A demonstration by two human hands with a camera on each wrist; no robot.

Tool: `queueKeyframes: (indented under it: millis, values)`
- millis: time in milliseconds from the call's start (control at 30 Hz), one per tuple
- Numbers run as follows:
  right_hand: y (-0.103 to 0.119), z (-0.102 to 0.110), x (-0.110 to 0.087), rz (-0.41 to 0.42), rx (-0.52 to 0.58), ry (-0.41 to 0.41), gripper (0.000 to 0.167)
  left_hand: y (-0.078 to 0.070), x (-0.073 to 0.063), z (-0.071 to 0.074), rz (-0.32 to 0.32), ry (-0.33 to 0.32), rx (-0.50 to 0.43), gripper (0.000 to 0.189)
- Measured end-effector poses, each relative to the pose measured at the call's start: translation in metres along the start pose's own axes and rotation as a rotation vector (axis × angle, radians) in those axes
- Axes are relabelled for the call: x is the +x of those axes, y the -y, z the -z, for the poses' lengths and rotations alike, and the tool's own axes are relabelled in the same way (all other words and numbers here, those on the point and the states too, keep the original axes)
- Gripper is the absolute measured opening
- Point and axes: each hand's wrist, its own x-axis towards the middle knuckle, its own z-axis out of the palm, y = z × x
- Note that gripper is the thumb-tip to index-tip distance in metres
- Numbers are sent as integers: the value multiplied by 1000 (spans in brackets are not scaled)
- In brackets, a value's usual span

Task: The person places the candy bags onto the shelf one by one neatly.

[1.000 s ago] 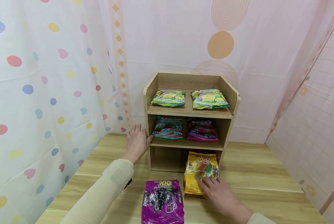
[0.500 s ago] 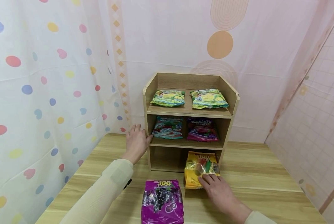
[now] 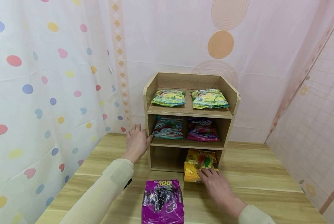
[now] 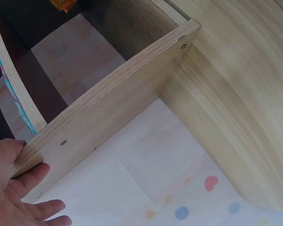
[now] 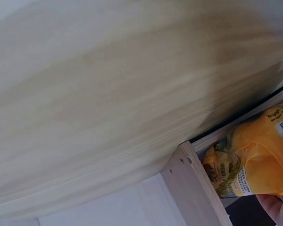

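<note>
A small wooden shelf (image 3: 230, 129) with three levels stands on the table. My left hand (image 3: 136, 141) grips its left side panel, thumb at the front edge and fingers along the outer face, as the left wrist view shows. A yellow candy bag (image 3: 190, 171) lies partly inside the bottom level on the right, its lower end sticking out in front. My right hand (image 3: 215, 185) holds this bag by its near right part, fingers over the top; in the right wrist view only some fingers (image 5: 270, 203) show against it. Before the shelf lies a purple candy bag (image 3: 162, 202).
Two green-yellow candy bags (image 3: 168, 98) lie on the top level. A teal bag (image 3: 168, 128) and a dark purple bag (image 3: 202, 130) fill the middle one. Wood-grain table (image 3: 262, 186) surrounds the shelf, with a dotted curtain (image 3: 71, 93) at the left.
My right hand has moved forward with the yellow candy bag, which has gone deeper into the bottom level and now shows its lower end. The left hand and purple bag have stayed in place.
</note>
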Motion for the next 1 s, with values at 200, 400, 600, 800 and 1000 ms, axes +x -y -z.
queueKeyframes:
  millis: [200, 400, 600, 800, 1000]
  values:
    - [-1, 0, 8, -16, 29, -25, 46, 0, 0, 0, -5, -7, -3, 37]
    - [-3, -2, 12, -39, 22, -9, 49, 0, 0, 0, -5, 1, -5, 37]
    - [-8, -6, 15, -37, 17, -31, 50, 0, 0, 0, -5, -4, -3, 36]
    - [-17, -13, 11, -47, -9, -5, 45, 0, -1, -1, -10, -1, 6, 36]
    - [-17, -16, 4, -13, 1, -35, 38, 1, -1, -1, -8, -1, 1, 36]
